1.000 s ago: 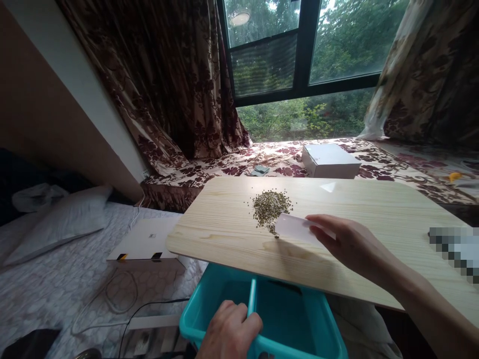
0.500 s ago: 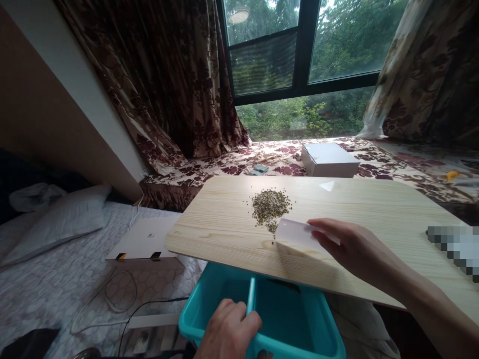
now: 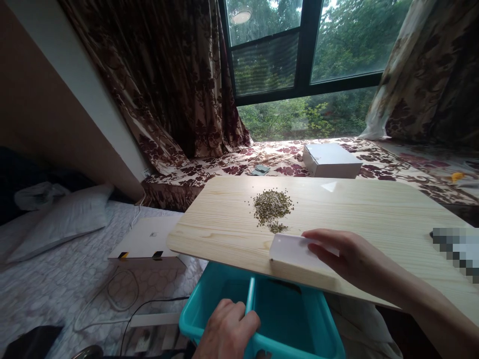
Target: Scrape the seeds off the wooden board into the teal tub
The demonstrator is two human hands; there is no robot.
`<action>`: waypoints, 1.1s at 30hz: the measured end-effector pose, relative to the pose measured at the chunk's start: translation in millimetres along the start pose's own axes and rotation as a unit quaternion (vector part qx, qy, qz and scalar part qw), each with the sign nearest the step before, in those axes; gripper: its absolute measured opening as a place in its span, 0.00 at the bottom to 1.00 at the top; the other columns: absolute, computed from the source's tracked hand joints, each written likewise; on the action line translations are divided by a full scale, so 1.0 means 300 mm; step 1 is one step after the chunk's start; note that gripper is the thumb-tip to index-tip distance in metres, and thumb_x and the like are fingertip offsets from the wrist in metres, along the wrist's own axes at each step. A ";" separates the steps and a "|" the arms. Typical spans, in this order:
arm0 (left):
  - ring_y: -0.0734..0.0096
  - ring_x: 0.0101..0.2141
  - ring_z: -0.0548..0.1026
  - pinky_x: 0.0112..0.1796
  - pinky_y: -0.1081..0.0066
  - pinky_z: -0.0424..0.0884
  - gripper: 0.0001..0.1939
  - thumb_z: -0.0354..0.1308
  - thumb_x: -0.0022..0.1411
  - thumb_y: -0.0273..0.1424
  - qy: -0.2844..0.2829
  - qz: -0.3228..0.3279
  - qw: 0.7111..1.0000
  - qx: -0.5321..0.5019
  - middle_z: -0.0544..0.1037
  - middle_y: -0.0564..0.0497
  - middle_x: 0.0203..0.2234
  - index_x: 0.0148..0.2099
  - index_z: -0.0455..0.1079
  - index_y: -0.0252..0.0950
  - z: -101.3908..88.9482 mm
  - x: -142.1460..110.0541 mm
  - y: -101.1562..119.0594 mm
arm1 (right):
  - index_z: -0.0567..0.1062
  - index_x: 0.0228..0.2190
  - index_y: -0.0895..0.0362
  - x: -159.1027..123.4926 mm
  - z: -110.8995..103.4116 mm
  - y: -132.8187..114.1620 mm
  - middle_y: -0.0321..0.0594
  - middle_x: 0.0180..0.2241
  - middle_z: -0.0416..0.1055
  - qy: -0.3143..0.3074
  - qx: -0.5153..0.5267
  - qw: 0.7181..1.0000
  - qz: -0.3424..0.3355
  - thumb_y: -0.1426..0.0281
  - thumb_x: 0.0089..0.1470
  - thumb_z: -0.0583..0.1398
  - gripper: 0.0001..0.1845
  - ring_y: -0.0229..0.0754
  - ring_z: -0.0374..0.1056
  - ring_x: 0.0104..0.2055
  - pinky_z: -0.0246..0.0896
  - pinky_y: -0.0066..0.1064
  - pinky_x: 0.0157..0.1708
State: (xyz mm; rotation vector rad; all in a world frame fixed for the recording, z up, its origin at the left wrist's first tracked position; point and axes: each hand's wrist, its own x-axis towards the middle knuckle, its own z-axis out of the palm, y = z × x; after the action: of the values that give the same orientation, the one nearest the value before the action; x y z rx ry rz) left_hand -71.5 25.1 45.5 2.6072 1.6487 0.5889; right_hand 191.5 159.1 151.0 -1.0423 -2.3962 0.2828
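Note:
My right hand (image 3: 337, 249) pinches a translucent white plastic sheet (image 3: 290, 249), held low over the wooden tabletop (image 3: 217, 219) near its front edge. Just beyond the sheet lies a loose pile of small greenish-brown grains (image 3: 272, 205), with a smaller clump at its near side. My left hand (image 3: 230, 326) is closed around the near rim of a turquoise two-compartment bin (image 3: 335, 331), by its divider. The bin sits below the table's front edge, partly under it. Its compartment floors are only partly visible.
A white box (image 3: 332, 160) rests on the flowered window seat behind the table, near a small greenish cloth (image 3: 260, 170). At left, another white box (image 3: 145, 239), cables and a pillow (image 3: 60, 224) lie on the bed. A blurred-out object (image 3: 456, 249) is at the table's right.
My right hand has drawn the plastic sheet toward the front edge, away from the main pile. The small clump by the pile has changed shape. My left hand stays on the bin.

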 end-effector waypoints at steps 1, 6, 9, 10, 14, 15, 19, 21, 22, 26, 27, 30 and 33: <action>0.69 0.26 0.65 0.30 0.69 0.58 0.12 0.64 0.46 0.34 -0.002 0.001 1.000 0.001 0.66 0.57 0.24 0.30 0.62 0.40 0.000 0.000 0.000 | 0.78 0.40 0.53 -0.005 -0.004 0.002 0.39 0.36 0.81 -0.009 0.014 1.000 0.004 0.68 0.60 0.54 0.13 0.43 0.77 0.33 0.70 0.29 0.30; 0.68 0.27 0.65 0.30 0.69 0.58 0.13 0.64 0.47 0.35 -0.019 -0.002 1.000 0.009 0.66 0.56 0.24 0.31 0.62 0.40 -0.007 0.002 0.004 | 0.78 0.41 0.54 -0.003 -0.017 0.037 0.43 0.37 0.81 0.047 -0.035 0.998 0.022 0.67 0.60 0.53 0.15 0.46 0.77 0.33 0.70 0.33 0.31; 0.68 0.28 0.66 0.30 0.69 0.58 0.13 0.65 0.47 0.34 -0.023 -0.002 1.000 -0.006 0.66 0.56 0.25 0.32 0.63 0.41 -0.016 0.004 0.003 | 0.78 0.41 0.56 0.017 -0.012 0.055 0.44 0.35 0.81 0.070 -0.080 0.994 0.022 0.68 0.59 0.52 0.16 0.48 0.77 0.30 0.68 0.34 0.27; 0.69 0.28 0.66 0.30 0.69 0.58 0.13 0.65 0.48 0.33 -0.022 -0.001 1.000 -0.010 0.66 0.56 0.25 0.32 0.63 0.41 -0.019 0.004 0.003 | 0.78 0.40 0.56 0.022 -0.009 0.058 0.45 0.34 0.81 0.072 -0.088 0.993 0.019 0.68 0.59 0.52 0.16 0.48 0.77 0.28 0.68 0.34 0.25; 0.69 0.27 0.66 0.31 0.69 0.59 0.12 0.64 0.48 0.32 -0.022 0.004 1.000 -0.001 0.67 0.56 0.25 0.32 0.63 0.40 -0.024 0.004 0.003 | 0.79 0.40 0.58 0.033 0.004 0.059 0.45 0.31 0.81 0.065 -0.103 0.993 0.013 0.70 0.58 0.52 0.16 0.48 0.76 0.27 0.67 0.34 0.24; 0.69 0.27 0.66 0.30 0.69 0.59 0.12 0.64 0.48 0.31 -0.022 0.005 1.000 0.005 0.67 0.56 0.25 0.32 0.63 0.40 -0.024 0.003 0.003 | 0.79 0.40 0.58 0.034 0.005 0.058 0.45 0.31 0.81 0.061 -0.102 0.993 0.012 0.70 0.58 0.52 0.16 0.48 0.76 0.27 0.66 0.34 0.24; 0.68 0.28 0.67 0.31 0.69 0.61 0.12 0.65 0.49 0.31 -0.040 0.007 0.999 0.015 0.67 0.56 0.25 0.32 0.63 0.40 -0.027 0.000 -0.001 | 0.79 0.40 0.58 0.036 0.005 0.053 0.46 0.33 0.81 0.056 -0.094 0.994 0.009 0.70 0.58 0.52 0.16 0.48 0.77 0.28 0.67 0.33 0.24; 0.68 0.30 0.68 0.32 0.69 0.62 0.14 0.67 0.50 0.32 -0.059 0.006 0.998 0.007 0.68 0.56 0.27 0.33 0.63 0.40 -0.029 -0.002 -0.005 | 0.79 0.40 0.58 0.039 0.005 0.052 0.46 0.33 0.81 0.063 -0.093 0.994 0.010 0.69 0.58 0.52 0.16 0.47 0.77 0.28 0.67 0.32 0.24; 0.67 0.30 0.68 0.32 0.70 0.62 0.14 0.67 0.50 0.32 -0.067 0.005 0.998 0.002 0.68 0.56 0.27 0.34 0.63 0.40 -0.029 -0.002 -0.007 | 0.79 0.39 0.57 0.041 0.005 0.051 0.46 0.32 0.81 0.064 -0.092 0.994 0.011 0.69 0.58 0.52 0.16 0.47 0.77 0.28 0.67 0.32 0.24; 0.67 0.30 0.69 0.32 0.69 0.63 0.14 0.67 0.51 0.32 -0.084 -0.003 0.996 -0.012 0.69 0.56 0.27 0.34 0.63 0.40 -0.030 -0.005 -0.011 | 0.79 0.39 0.55 0.049 0.010 0.039 0.43 0.31 0.81 0.060 -0.082 0.995 0.010 0.70 0.57 0.53 0.15 0.46 0.77 0.27 0.66 0.31 0.23; 0.67 0.30 0.69 0.32 0.69 0.63 0.14 0.68 0.51 0.32 -0.086 -0.006 0.996 -0.014 0.69 0.56 0.27 0.34 0.63 0.40 -0.030 -0.006 -0.011 | 0.79 0.39 0.55 0.049 0.012 0.034 0.43 0.32 0.81 0.059 -0.077 0.995 0.007 0.70 0.58 0.53 0.15 0.46 0.77 0.28 0.67 0.31 0.24; 0.66 0.31 0.69 0.33 0.69 0.63 0.14 0.68 0.51 0.31 -0.090 -0.018 0.995 -0.022 0.68 0.56 0.28 0.34 0.63 0.39 -0.034 -0.008 -0.009 | 0.79 0.39 0.55 0.036 0.016 0.013 0.43 0.34 0.81 0.050 -0.052 0.997 -0.001 0.70 0.58 0.53 0.15 0.46 0.77 0.31 0.69 0.32 0.26; 0.66 0.32 0.69 0.34 0.68 0.64 0.14 0.68 0.52 0.32 -0.100 -0.038 0.994 -0.034 0.68 0.55 0.28 0.34 0.63 0.39 -0.049 -0.003 -0.001 | 0.79 0.39 0.53 0.007 0.013 -0.009 0.41 0.36 0.81 0.017 -0.004 1.000 -0.008 0.70 0.59 0.53 0.14 0.44 0.77 0.32 0.71 0.31 0.29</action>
State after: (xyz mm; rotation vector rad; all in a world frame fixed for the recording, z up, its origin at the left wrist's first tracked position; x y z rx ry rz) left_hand -76.7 21.6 59.0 2.4511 1.6285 0.3589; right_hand 186.6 158.9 149.5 -1.0242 -2.3752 0.2471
